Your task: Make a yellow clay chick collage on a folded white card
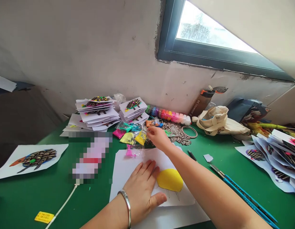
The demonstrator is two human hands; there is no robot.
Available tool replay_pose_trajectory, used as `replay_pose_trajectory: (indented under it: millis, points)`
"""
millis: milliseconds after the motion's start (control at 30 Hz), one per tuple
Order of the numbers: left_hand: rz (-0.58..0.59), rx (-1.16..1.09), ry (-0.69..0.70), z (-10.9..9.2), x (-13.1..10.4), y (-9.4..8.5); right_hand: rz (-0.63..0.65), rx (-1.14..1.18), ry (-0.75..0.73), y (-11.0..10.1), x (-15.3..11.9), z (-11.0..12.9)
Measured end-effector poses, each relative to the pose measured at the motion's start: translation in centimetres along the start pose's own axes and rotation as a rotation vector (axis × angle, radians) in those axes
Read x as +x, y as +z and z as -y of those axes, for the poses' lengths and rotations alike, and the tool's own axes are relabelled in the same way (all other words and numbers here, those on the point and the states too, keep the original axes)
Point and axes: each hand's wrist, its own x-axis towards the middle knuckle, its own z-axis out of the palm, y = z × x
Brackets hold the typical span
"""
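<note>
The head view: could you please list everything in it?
Table: one, green, beneath
Wall: one, pale, behind
Window: one, dark, top right
Picture stacks: three, white, two left, one right
Bird picture: one, multicoloured, left
Blurred object: one, pinkish, left
Cable: one, white, lower left
Label: one, yellow, lower left
Small bags: several, mixed, centre
Tub row: one, multicoloured, back
Seeds: many, striped, centre
Ring: one, brownish, beside seeds
Bottle: one, brown, back right
Larger bags: two, cream, blue, back right
Pen: one, black, right
Blue tools: count unclear, right
Sheets: several, white, front centre
Oval: one, yellow, topmost sheet
Bracelet: one, silver, left wrist
Left hand: one, bare, centre
Right hand: one, bare, small bags
</note>
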Motion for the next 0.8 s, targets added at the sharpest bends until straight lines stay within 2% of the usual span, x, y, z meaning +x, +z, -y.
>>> replay_pose_trajectory:
  millis: [133, 267, 400, 467, 533, 633, 700, 800]
  points:
    - [0.012, -0.060, -0.026, -0.5, 0.2, -1.0, -0.076, -0.053, -0.088, -0.6, -1.9, 1.6]
    - [0.009, -0.170, -0.028, -1.5, 0.5, -2.2, 0.100, -0.064, -0.344, 0.7, -4.2, 4.4]
    - [0.024, -0.263, -0.075, -1.9, 0.6, -3.0, 0.122, -0.049, -0.361, 2.9, -4.5, 5.6]
    - [0.019, -0.283, -0.077, -1.9, 0.6, -3.1, 0.114, -0.016, -0.334, 3.2, -4.2, 5.7]
    - [-0.012, -0.283, -0.053, -1.7, 0.7, -3.0, 0.103, 0.042, -0.300, 2.5, -3.8, 5.6]
    - [-0.090, -0.204, -0.029, -1.5, 0.7, -2.6, 0.064, 0.183, -0.237, 0.2, -3.7, 4.9]
    - [-0.121, -0.136, -0.038, -1.2, 0.8, -2.0, 0.022, 0.303, -0.175, -1.4, -4.1, 4.1]
    - [-0.155, -0.147, -0.033, -1.0, 0.8, -1.3, -0.009, 0.478, -0.081, -3.0, -5.5, 2.5]
